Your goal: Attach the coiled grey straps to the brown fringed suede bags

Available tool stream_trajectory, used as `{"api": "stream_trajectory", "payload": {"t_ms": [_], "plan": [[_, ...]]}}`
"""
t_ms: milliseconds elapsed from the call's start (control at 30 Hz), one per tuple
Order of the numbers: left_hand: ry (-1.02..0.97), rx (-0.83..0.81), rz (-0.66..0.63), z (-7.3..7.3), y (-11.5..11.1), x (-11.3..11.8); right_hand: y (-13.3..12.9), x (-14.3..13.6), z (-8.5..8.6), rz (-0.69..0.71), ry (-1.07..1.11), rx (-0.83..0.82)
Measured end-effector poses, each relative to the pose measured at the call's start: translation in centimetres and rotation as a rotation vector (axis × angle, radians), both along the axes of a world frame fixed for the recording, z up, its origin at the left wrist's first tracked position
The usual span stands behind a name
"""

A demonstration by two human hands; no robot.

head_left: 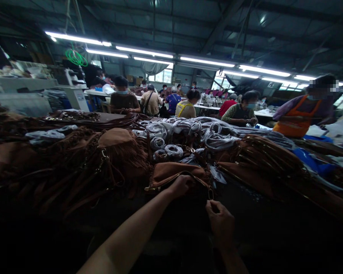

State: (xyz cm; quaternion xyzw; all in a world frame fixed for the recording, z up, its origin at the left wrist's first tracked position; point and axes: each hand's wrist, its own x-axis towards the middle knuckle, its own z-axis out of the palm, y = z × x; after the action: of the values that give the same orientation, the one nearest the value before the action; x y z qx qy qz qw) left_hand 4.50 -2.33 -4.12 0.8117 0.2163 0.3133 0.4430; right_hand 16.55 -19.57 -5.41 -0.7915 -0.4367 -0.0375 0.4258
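A brown suede bag [174,170] with a gold zipper along its edge lies in front of me. My left hand [182,185] is closed on the bag's zippered edge near the middle; its fingertips are partly hidden in shadow. At the right end of the zipper hangs a narrow loop-shaped zipper pull [210,193]. My right hand [220,217] pinches the lower end of this pull between thumb and forefinger, just below the bag's corner.
Fringed brown bags [122,152] are heaped on the left, and stacked zippered bags [263,160] lie on the right. Behind my bag are coiled straps in pale wrapping [174,151]. Several people sit at tables beyond; a person in an orange apron [294,118] stands at right.
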Motion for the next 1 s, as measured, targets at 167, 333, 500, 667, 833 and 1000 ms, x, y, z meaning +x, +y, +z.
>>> {"api": "stream_trajectory", "payload": {"t_ms": [167,333,500,667,833,1000], "plan": [[0.053,0.006,-0.021,1.1,-0.1,-0.6,0.5,-0.3,-0.1,0.047,-0.028,-0.028],[0.010,-0.063,0.010,1.0,-0.1,-0.5,0.7,-0.5,-0.1,0.079,-0.082,-0.062],[-0.046,-0.166,0.031,0.7,-0.2,-0.1,1.1,-0.9,1.2,0.080,-0.289,-0.093],[-0.077,-0.093,0.038,0.6,-0.1,-0.2,4.3,-1.9,3.7,0.147,-0.508,-0.105],[-0.115,-0.020,0.054,0.2,0.1,-0.6,7.5,-1.1,4.5,0.286,-0.556,-0.234],[-0.116,-0.026,0.095,0.1,0.2,-0.5,8.4,0.3,3.9,0.323,-0.361,-0.172]]}}
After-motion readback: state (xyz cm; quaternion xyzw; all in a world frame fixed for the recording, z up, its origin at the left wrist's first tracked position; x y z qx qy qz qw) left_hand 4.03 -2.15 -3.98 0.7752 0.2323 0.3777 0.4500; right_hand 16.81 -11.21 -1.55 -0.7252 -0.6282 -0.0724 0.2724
